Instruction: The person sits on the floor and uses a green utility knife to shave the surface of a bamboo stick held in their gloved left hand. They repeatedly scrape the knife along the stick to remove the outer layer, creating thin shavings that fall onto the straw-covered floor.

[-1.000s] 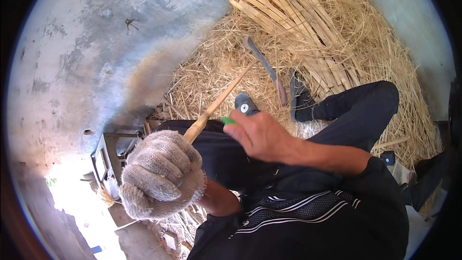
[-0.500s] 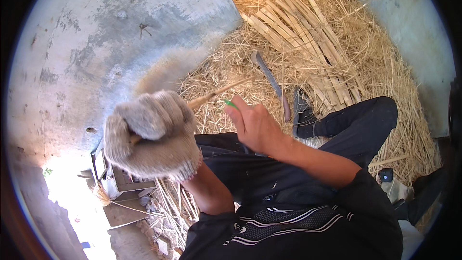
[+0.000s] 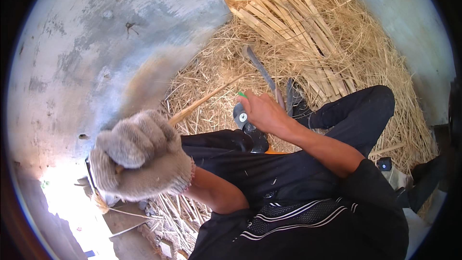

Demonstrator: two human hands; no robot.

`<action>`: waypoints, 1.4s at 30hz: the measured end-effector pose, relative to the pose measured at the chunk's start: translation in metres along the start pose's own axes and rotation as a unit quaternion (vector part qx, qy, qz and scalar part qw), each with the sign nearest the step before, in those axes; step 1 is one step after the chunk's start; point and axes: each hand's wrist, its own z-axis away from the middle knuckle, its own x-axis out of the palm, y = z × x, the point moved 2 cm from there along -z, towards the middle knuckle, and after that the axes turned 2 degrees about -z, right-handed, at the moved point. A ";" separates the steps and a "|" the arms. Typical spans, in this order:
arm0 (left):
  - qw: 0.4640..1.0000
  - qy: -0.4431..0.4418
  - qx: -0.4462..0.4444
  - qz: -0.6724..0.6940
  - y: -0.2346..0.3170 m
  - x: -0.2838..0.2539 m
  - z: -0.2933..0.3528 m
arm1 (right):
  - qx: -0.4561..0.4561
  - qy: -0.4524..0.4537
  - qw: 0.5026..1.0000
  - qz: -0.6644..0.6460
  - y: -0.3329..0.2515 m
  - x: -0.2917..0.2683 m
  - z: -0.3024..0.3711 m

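Note:
My left hand (image 3: pixel 142 154), in a thick grey knitted glove, is closed in a fist around a thin bamboo strip (image 3: pixel 204 100). The strip slants up and to the right out of the fist and narrows toward its far end. My bare right hand (image 3: pixel 267 113) is curled closed just right of the strip, apart from it. A small green end (image 3: pixel 242 95) shows at its thumb and fingertips; the fingers hide the rest, so what kind of thing it is cannot be made out.
A long-bladed knife (image 3: pixel 260 67) lies on the straw (image 3: pixel 207 67) beyond my right hand. Split bamboo strips (image 3: pixel 298 33) are piled at the back right. A grey wall (image 3: pixel 120 33) rises on the left. My legs in dark trousers (image 3: pixel 356 110) are bent, with a shoe (image 3: pixel 240 114) below my right hand.
My left hand has moved left and slightly down with the strip. My right hand has moved right, away from it, and more of the strip shows. The shoe has come into sight.

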 end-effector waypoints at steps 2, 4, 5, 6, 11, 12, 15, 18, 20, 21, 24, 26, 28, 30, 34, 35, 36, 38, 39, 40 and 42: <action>1.000 0.018 -0.004 -0.012 -0.001 0.002 0.005 | -0.025 -0.008 1.000 -0.009 -0.017 -0.003 0.007; 0.999 0.035 -0.016 -0.018 0.003 0.001 0.008 | -0.109 -0.002 0.993 -0.048 -0.051 -0.011 0.020; 1.000 0.015 -0.019 -0.017 0.004 -0.001 0.006 | -0.155 0.006 0.985 -0.071 -0.062 -0.011 0.023; 1.000 -0.004 -0.023 -0.017 0.003 -0.004 0.005 | -0.129 0.019 0.987 -0.091 -0.061 -0.008 0.023; 0.999 0.051 0.004 -0.003 0.007 -0.011 0.007 | -0.032 0.009 0.999 -0.031 -0.021 0.007 -0.005; 0.998 0.060 0.012 -0.013 0.009 -0.014 0.010 | -0.029 -0.011 0.999 -0.040 -0.034 0.004 0.001; 0.999 0.051 0.014 -0.007 0.008 -0.015 0.011 | -0.135 0.008 0.989 -0.066 -0.059 0.006 0.018; 0.999 0.051 0.009 0.012 0.007 -0.012 0.011 | -0.083 0.042 0.995 -0.041 -0.055 0.011 0.013; 0.997 0.074 0.006 0.009 0.009 -0.015 0.011 | -0.055 0.021 0.998 -0.005 -0.017 0.020 -0.005; 0.998 0.070 0.005 0.004 0.009 -0.018 0.011 | -0.037 0.012 0.999 0.014 -0.010 0.020 -0.009; 0.997 0.079 0.002 -0.007 0.013 -0.027 0.011 | -0.081 -0.010 0.995 -0.052 -0.045 0.013 0.005; 0.994 0.109 0.000 -0.003 0.012 -0.023 0.009 | -0.154 0.004 0.983 -0.095 -0.075 0.010 0.020; 0.991 0.131 0.013 -0.021 0.007 -0.011 0.011 | -0.118 0.039 0.992 -0.016 -0.064 0.016 0.015; 0.989 0.142 0.030 -0.040 0.004 -0.010 0.011 | -0.043 0.070 0.997 -0.012 -0.036 0.023 -0.003; 0.965 0.236 0.045 -0.102 0.007 -0.007 0.012 | -0.051 0.006 0.998 -0.027 -0.055 0.015 0.004; 0.966 0.235 0.039 -0.105 0.006 -0.005 0.011 | -0.075 0.017 0.996 -0.043 -0.064 0.013 0.008; 0.966 0.234 0.032 -0.107 0.004 -0.001 0.011 | -0.099 0.028 0.993 -0.058 -0.071 0.013 0.013; 0.968 0.232 0.014 -0.096 0.001 0.002 0.010 | -0.103 0.068 0.991 -0.051 -0.062 0.018 0.013; 0.970 0.232 0.002 -0.080 0.001 0.002 0.009 | -0.091 0.079 0.992 -0.032 -0.047 0.021 0.006; 0.971 0.230 -0.006 -0.069 0.001 0.002 0.009 | -0.083 0.088 0.993 -0.017 -0.030 0.024 -0.004; 0.974 0.218 0.002 -0.055 0.000 0.001 0.010 | -0.023 0.062 0.997 -0.035 -0.033 0.017 -0.006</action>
